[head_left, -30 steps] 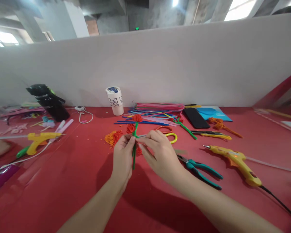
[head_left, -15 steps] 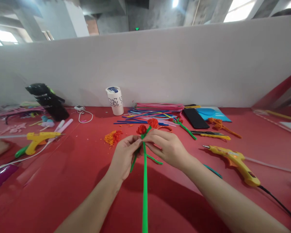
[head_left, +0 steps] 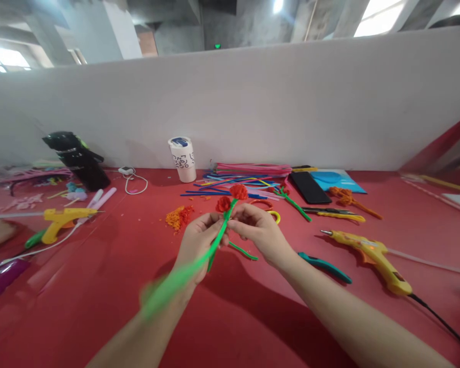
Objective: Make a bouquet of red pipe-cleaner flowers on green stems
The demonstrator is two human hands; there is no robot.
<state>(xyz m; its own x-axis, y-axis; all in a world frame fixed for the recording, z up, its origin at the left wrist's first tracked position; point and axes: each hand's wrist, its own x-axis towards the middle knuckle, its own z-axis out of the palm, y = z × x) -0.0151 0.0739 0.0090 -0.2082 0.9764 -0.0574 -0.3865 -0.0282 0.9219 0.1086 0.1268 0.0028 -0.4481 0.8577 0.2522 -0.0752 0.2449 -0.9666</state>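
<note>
In the head view, two red fuzzy pipe cleaner flowers, the higher one [head_left: 239, 192] and the lower one [head_left: 223, 204], stand above my hands on green stems. My left hand [head_left: 197, 239] is closed around the stems just below the blooms. A long green pipe cleaner [head_left: 193, 268] runs from that joint down to the left across my left wrist, its free end blurred by motion. With thumb and index finger, my right hand [head_left: 262, 230] pinches at the joint, where the green pipe cleaner meets the stems. The exact contact under the fingertips is hidden.
A yellow glue gun [head_left: 368, 255] and teal-handled pliers [head_left: 325, 267] lie at right. Behind my hands are loose pipe cleaners [head_left: 249, 168], a phone [head_left: 309, 187] and a white cup [head_left: 182, 161]. Orange clippings [head_left: 176, 219], another glue gun [head_left: 61, 221] and a black bottle [head_left: 78, 162] are at left.
The green pipe cleaner's long end has swung from pointing straight down toward me over to the left. My right hand has shifted slightly, uncovering the pliers and a yellow loop behind it.
</note>
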